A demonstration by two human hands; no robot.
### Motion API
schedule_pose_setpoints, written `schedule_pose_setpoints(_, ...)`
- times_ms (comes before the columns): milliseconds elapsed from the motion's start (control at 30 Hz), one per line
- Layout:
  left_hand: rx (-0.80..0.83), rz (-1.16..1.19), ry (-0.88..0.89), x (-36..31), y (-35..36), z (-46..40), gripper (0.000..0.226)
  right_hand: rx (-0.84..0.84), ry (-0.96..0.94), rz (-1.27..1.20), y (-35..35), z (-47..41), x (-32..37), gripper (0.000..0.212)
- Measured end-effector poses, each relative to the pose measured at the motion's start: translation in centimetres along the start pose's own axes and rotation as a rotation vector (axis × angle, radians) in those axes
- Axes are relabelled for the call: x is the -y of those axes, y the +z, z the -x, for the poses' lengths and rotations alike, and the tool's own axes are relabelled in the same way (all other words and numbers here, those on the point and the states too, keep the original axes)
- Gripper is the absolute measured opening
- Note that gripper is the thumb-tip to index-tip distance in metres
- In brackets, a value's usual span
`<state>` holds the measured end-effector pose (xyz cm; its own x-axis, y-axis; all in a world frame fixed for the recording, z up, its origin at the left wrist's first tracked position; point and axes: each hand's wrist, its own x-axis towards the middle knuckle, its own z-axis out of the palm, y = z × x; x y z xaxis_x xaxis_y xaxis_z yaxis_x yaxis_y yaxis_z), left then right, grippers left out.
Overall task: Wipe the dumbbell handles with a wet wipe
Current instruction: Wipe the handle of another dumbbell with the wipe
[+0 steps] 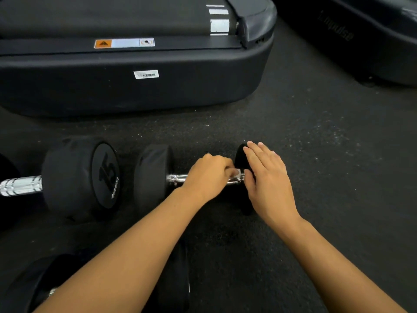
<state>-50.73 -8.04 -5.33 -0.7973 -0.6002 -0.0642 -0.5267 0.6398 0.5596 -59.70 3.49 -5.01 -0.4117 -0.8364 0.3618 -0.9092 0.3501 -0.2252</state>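
Dark speckled rubber floor (pixel 293 132) fills the scene, and nearest the person a third dumbbell (pixel 176 279) lies partly hidden under the left forearm at the bottom edge. Just beyond, the dumbbell being cleaned (pixel 153 177) lies on its side on the floor, its chrome handle (pixel 177 178) running left to right between two black rubber ends. The left hand (pixel 207 175) is curled over the right part of that handle, fingers clamped on a small pale wet wipe (pixel 235 172) pressed against the metal. The right hand (pixel 268 177) lies flat, fingers straight and together, against the right-hand weight (pixel 240 154), apparently steadying it. To the left sits another dumbbell marked 15 (pixel 81 177), its ribbed handle (pixel 20 185) running off the edge. These weights look heavy and rigid, likely to roll on their round ends, so bracing an end seems wise; the wipe is soft, limp and probably slick on chrome, best wrapped around the handle. Farther back stands a black treadmill base (pixel 135 86) with stickers.
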Motion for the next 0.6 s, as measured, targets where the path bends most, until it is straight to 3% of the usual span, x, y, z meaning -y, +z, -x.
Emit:
schedule_pose_setpoints(167, 0.072, -0.069, 0.027, -0.7, -0.1, -0.5, 0.019, -0.013, 0.008, -0.001, 0.2, 0.3, -0.1, 0.045)
schedule_pose_setpoints(367, 0.22, 0.039, -0.054, -0.4, -0.8, -1.9, 0.028, -0.008, 0.003, -0.007, 0.2, 0.1, -0.2, 0.044)
schedule_pose_setpoints(500, 0.039, -0.026, 0.019, 0.4, -0.2, 0.2, 0.017, 0.005, -0.003, -0.02, 0.1, 0.4, -0.2, 0.045)
schedule_pose_setpoints(600, -0.123, -0.002, 0.196, 1.3, 1.2, 2.2, 0.018, 0.008, 0.001, -0.022, 0.1, 0.5, -0.2, 0.045)
